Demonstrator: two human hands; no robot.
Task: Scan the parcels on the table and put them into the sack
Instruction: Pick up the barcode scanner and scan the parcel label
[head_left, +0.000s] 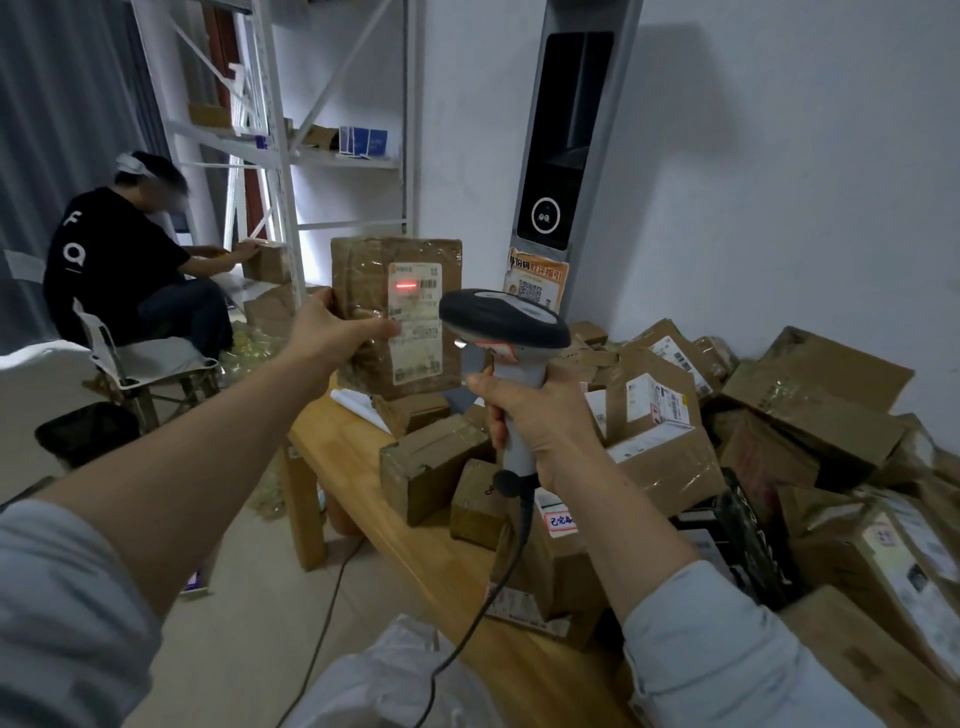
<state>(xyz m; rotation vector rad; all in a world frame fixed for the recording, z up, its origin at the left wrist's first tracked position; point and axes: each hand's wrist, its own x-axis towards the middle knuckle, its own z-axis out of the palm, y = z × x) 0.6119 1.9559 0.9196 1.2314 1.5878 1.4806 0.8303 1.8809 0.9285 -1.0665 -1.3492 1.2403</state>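
Head view: left hand (332, 327) grips a parcel (363, 270) raised over the table's (358, 467) far-left end. Right hand (540, 421) grips the scanner (504, 317), its red line on the label. The heap (665, 457) at right likely awaits scanning; the sack (384, 675) lies near.

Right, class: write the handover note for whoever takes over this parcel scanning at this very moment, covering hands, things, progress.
Left hand grips a taped parcel by its left edge, raised, label toward the scanner.
Right hand grips the scanner handle; its red line lies on the label.
Many parcels lie piled on the wooden table; a white sack, it seems, sits at the bottom edge.
Done: this parcel is being scanned.
Left: bag it, then scan and bag the pile.
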